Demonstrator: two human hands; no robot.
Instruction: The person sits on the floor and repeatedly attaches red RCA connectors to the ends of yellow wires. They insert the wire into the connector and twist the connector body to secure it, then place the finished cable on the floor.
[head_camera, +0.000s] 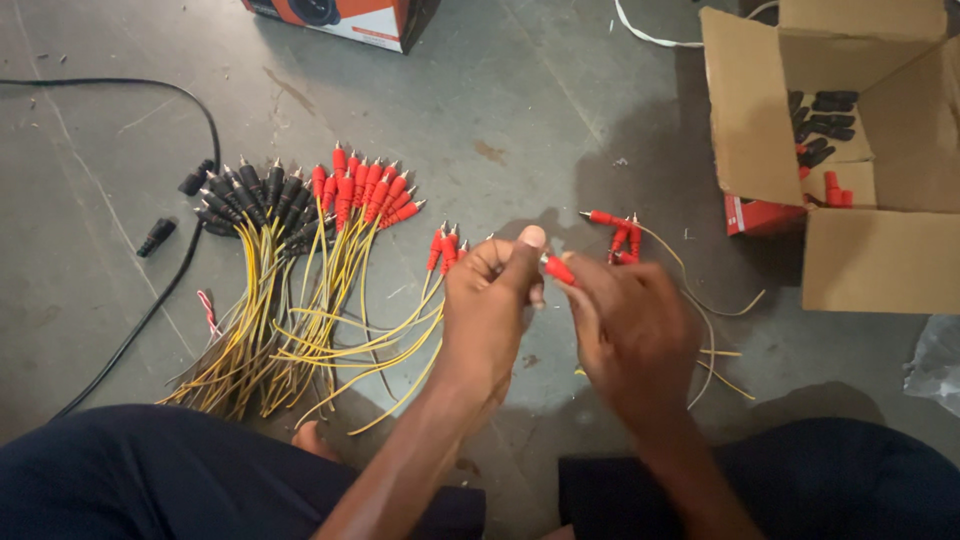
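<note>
My left hand (488, 300) and my right hand (628, 325) meet above a grey floor, both pinching one red plug connector (558, 268) between thumb and fingers. Its yellow wire is hidden behind the hands. To the left lies a fanned bundle of yellow wires with red plugs (365, 190) and black plugs (245, 195). A few more red plugs (446, 245) lie just left of my left hand. Beyond my right hand, other red plugs on wires (618, 235) rest on the floor.
An open cardboard box (850, 160) at the right holds black and red plug shells. A black cable (190, 260) with connectors runs along the left. Another printed box (350, 18) sits at the top edge. My dark-clothed legs (150, 470) fill the bottom.
</note>
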